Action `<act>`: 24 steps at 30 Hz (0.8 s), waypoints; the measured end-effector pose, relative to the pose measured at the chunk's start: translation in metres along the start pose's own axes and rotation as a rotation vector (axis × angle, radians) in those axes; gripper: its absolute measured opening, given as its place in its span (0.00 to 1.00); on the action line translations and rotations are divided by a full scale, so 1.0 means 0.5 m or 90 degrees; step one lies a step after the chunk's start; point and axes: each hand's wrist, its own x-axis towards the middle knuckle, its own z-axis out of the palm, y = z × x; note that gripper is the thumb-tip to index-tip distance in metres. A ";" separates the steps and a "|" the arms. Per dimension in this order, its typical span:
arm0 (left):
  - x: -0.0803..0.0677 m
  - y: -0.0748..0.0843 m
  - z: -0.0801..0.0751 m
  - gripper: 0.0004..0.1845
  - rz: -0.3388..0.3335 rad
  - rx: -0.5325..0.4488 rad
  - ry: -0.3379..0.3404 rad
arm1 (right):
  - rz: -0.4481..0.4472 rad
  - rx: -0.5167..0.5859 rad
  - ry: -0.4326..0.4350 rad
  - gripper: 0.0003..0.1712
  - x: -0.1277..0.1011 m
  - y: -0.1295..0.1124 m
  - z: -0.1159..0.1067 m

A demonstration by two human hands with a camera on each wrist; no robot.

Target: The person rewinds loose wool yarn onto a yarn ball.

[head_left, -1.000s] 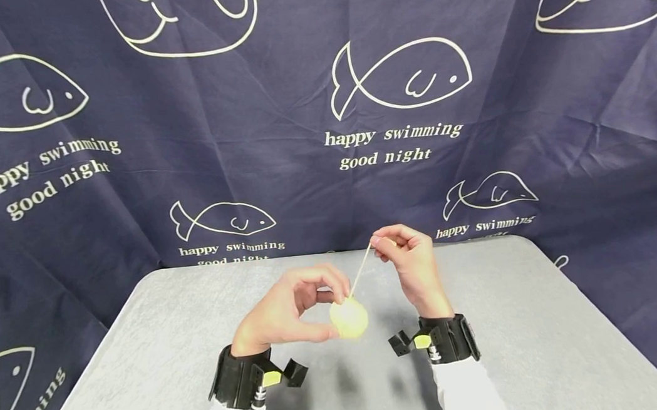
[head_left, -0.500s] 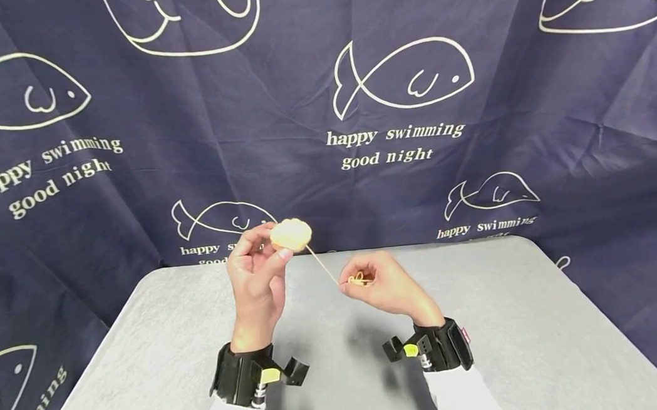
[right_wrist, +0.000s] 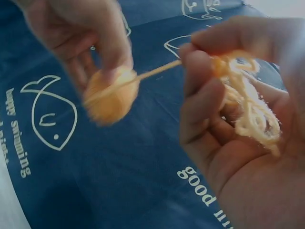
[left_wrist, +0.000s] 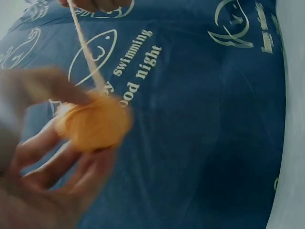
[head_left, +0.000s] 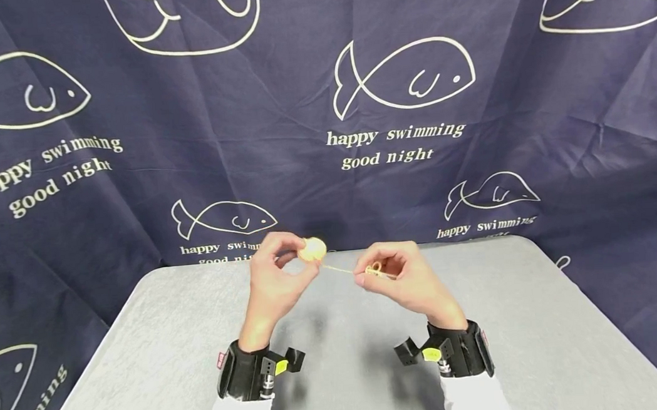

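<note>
A small yellow ball of yarn [head_left: 313, 250] is pinched between the thumb and fingers of my left hand [head_left: 276, 274], above the far part of the table. From it a taut strand of yarn [head_left: 338, 268] runs across to my right hand [head_left: 403, 275], whose thumb and index finger pinch it. Loose loops of yarn [right_wrist: 257, 112] lie gathered in the right palm, as the right wrist view shows. In the left wrist view the yarn ball [left_wrist: 97, 121] is blurred, with fingers on both sides of it.
Below the hands lies a grey tabletop [head_left: 174, 352]. Behind it hangs a dark blue cloth [head_left: 300, 119] printed with white fish and lettering. Each wrist wears a black strap with a small camera mount [head_left: 293, 359].
The left hand has carried the yarn ball up from low centre, left, then slightly right, turning it. My right hand has come down from the upper right, keeping the strand stretched between both.
</note>
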 end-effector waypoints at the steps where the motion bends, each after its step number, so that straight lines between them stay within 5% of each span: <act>1: -0.002 0.000 -0.001 0.16 -0.006 0.027 -0.039 | -0.001 0.017 0.020 0.05 0.000 -0.001 -0.002; 8: -0.011 0.013 -0.004 0.16 -0.063 0.092 -0.340 | -0.017 0.266 0.152 0.14 0.010 0.007 -0.011; 15: -0.015 0.030 -0.006 0.14 -0.078 -0.023 -0.589 | 0.002 0.421 0.269 0.16 0.017 0.021 -0.021; 19: -0.014 0.040 -0.009 0.15 -0.052 -0.167 -0.649 | 0.055 0.463 0.322 0.16 0.020 0.035 -0.026; 24: -0.008 0.056 -0.020 0.16 -0.006 -0.334 -0.617 | 0.128 0.366 0.320 0.13 0.023 0.065 -0.025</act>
